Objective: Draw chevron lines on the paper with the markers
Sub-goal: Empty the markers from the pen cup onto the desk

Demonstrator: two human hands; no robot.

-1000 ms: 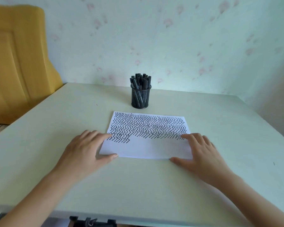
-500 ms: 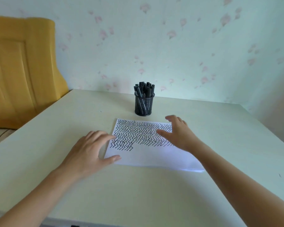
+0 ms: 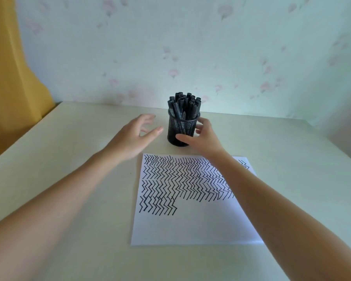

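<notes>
A white sheet of paper [image 3: 193,226] lies on the table, its upper half filled with rows of black chevron lines. Behind it stands a black mesh pen holder [image 3: 177,125] packed with several black markers [image 3: 185,103]. My right hand [image 3: 206,141] curls around the holder, thumb across its front near the base and fingers on its right side. My left hand [image 3: 133,138] hovers just left of the holder with fingers spread, touching nothing. My right forearm crosses the paper's right part and hides some of the lines.
The pale table [image 3: 69,169] runs back to a wall papered with pink flowers [image 3: 231,57]. A yellow padded piece [image 3: 6,88] stands beyond the table's far left edge.
Both hands left the paper and reached forward. The right hand has come round the pen holder and the left now hangs beside it. The view has moved closer to the table.
</notes>
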